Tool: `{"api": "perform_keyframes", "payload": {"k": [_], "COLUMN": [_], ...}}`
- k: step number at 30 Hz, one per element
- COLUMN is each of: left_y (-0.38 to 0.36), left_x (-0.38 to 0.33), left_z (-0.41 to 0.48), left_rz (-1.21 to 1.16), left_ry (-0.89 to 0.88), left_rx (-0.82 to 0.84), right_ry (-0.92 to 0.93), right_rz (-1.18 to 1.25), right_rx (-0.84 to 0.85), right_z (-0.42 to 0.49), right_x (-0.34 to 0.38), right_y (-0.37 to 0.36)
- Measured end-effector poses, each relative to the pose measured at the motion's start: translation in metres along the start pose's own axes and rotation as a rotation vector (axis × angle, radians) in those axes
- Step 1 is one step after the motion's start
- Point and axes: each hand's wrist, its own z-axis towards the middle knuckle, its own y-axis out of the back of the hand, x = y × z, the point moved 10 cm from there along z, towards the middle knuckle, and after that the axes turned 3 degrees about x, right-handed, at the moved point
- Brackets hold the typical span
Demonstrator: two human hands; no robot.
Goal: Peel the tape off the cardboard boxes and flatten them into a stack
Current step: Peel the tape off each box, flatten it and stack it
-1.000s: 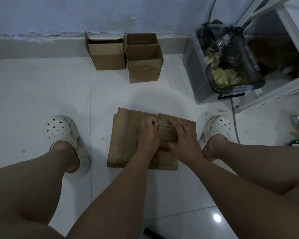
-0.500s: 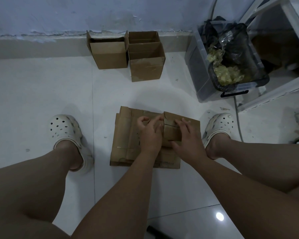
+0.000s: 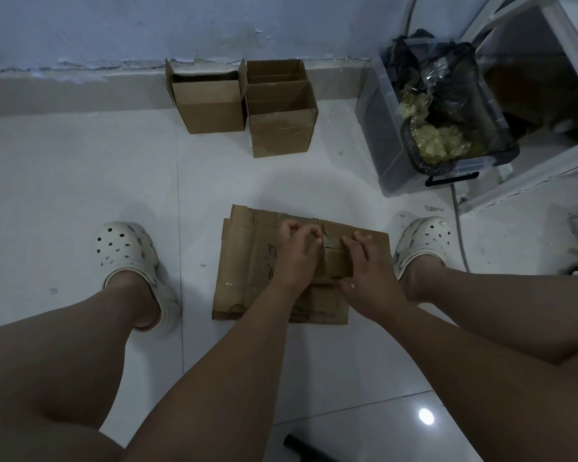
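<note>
White tiled floor [image 3: 80, 181] below a scuffed blue wall [image 3: 114, 25]; a person crouches over the work. Change from one second ago: the left hand [image 3: 297, 258], then a closed fist on the cardboard, now has its fingers [image 3: 302, 231] curled with thumb and forefinger brought together at the seam of the top piece [image 3: 338, 263]. Whether they pinch tape there cannot be told. The right hand [image 3: 369, 278] has kept its place, fingers spread and laid on the top piece, pressing it down. Stack, boxes and bin have not moved. Writing: dark print [image 3: 268, 261] on the upper sheet and one printed line [image 3: 317, 316] along the near edge, both illegible. The stack [image 3: 237, 288] of flattened cardboard lies flat on the floor between the left clog [image 3: 124, 251] and the right clog [image 3: 426, 241]. Its long axis runs left to right, slightly askew, with the far edge dropping toward the right. Two boxes, one [image 3: 211, 108] touching the other [image 3: 282, 128], stand open-topped against the wall, not yet flattened. A clear bin [image 3: 377, 135] to their right holds a black bag with crumpled yellowish tape [image 3: 437, 143].
</note>
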Motion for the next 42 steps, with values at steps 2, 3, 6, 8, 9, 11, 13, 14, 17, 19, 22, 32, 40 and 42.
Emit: {"api": "perform_keyframes", "payload": {"k": [2,3,6,8,9,11,13,14,17,19,22,32,40,42], "left_y": [-0.003,-0.003,-0.001,0.001,0.002,0.006,0.006,0.005,0.007,0.009,0.015,0.018,0.024,0.022], "left_x": [-0.005,-0.006,-0.001,0.006,0.009,0.016,0.021,0.026,0.039,0.043,0.051,0.071,0.073,0.075], "left_z": [-0.001,-0.002,-0.012,-0.017,-0.02,-0.024,-0.025,-0.027,-0.031,-0.03,-0.028,-0.034,-0.034,-0.034], "left_rz": [0.114,0.174,0.23,0.189,0.148,0.026,-0.068,-0.104,-0.233,-0.26,-0.27,-0.246,-0.272,-0.3], "left_ry": [-0.039,-0.052,-0.027,0.02,0.046,0.096,0.145,0.191,0.344,0.38,0.427,0.509,0.553,0.557], "left_rx": [-0.024,-0.056,-0.184,-0.25,-0.279,-0.327,-0.318,-0.304,-0.305,-0.29,-0.294,-0.274,-0.306,-0.281], "right_ry": [0.011,0.013,0.005,0.004,0.006,0.011,0.035,0.048,-0.054,-0.323,-0.688,-0.686,-0.679,-0.685], "right_rz": [-0.035,-0.04,-0.009,0.02,0.029,0.029,0.04,0.075,0.317,0.448,0.74,1.35,1.422,1.407], "right_rx": [-0.001,-0.003,-0.016,-0.024,-0.029,-0.032,-0.028,-0.038,-0.22,-0.398,-0.323,0.046,0.134,0.134], "right_z": [-0.001,-0.001,0.003,0.008,0.011,0.015,0.017,0.017,0.015,0.008,0.001,0.01,0.014,0.014], "right_x": [0.002,0.003,0.009,0.01,0.01,0.011,0.015,0.018,0.008,-0.027,-0.071,-0.069,-0.069,-0.072], "right_y": [-0.001,-0.003,-0.006,-0.007,-0.006,-0.005,-0.004,-0.002,0.017,0.029,0.008,-0.033,-0.044,-0.045]}}
